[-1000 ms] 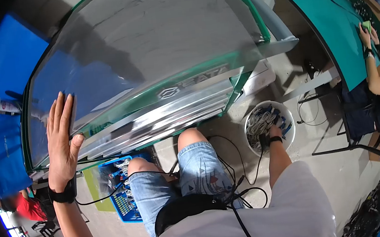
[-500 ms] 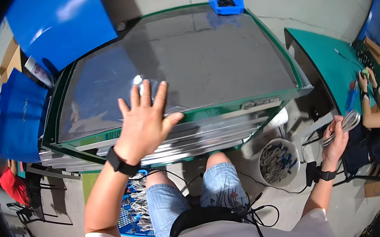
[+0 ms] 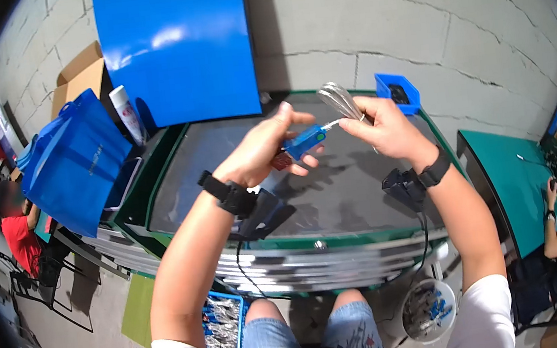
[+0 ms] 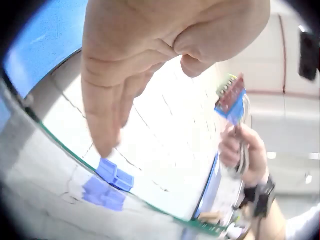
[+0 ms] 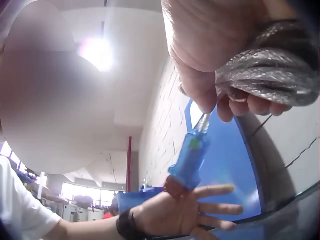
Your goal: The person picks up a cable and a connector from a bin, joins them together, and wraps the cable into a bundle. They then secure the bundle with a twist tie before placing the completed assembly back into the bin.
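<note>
My right hand (image 3: 391, 128) grips a coil of silvery cable (image 3: 339, 100) above the grey worktop (image 3: 221, 149). From its thumb and fingers sticks out a blue connector (image 3: 305, 142) with a dark red end piece. My left hand (image 3: 260, 147) is beside that connector, its fingers extended and spread. In the left wrist view a gap separates the left hand (image 4: 150, 45) from the connector (image 4: 236, 112), whose red end points up. The right wrist view has the connector (image 5: 191, 152) hanging below the right fingertips, its red end overlapping the open left palm (image 5: 172, 212); contact cannot be told.
A blue bin (image 3: 398, 91) sits at the worktop's back right corner; a blue panel (image 3: 178, 48), spray can (image 3: 127, 115) and blue bag (image 3: 78, 166) are at left. Below stand a blue basket (image 3: 242, 315) and white bucket (image 3: 405, 324) of cables. People sit at both sides.
The right hand has come up from the bucket with the coiled cable and moved over the worktop. My left hand has lifted off the worktop's front part. The head view has tilted up toward the wall.
</note>
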Action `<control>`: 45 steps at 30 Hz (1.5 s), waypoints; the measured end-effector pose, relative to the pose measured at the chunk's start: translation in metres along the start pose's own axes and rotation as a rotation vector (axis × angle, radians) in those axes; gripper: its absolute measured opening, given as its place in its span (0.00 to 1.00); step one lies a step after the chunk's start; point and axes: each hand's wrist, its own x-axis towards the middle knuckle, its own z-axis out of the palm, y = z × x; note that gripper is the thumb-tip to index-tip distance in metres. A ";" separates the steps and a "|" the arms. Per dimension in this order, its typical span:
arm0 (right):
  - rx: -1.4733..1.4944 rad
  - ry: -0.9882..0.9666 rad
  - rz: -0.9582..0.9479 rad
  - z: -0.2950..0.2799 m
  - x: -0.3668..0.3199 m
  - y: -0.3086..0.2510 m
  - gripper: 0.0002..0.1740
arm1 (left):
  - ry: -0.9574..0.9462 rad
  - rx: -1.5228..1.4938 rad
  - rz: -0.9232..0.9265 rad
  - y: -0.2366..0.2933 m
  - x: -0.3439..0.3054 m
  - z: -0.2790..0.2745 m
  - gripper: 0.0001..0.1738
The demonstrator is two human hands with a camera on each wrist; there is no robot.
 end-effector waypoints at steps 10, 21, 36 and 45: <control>-0.093 -0.193 0.299 0.015 0.015 0.081 0.11 | 0.094 -0.200 0.143 -0.032 0.057 -0.034 0.15; -0.336 0.188 -0.314 0.047 0.009 0.051 0.17 | -0.050 -0.312 0.129 -0.050 0.056 -0.038 0.17; -0.056 -0.086 -0.167 0.046 0.010 0.064 0.17 | -0.253 -0.183 0.279 -0.046 0.050 -0.035 0.28; -0.061 -0.136 -0.170 0.051 0.002 0.058 0.14 | -0.291 -0.176 0.276 -0.049 0.048 -0.035 0.30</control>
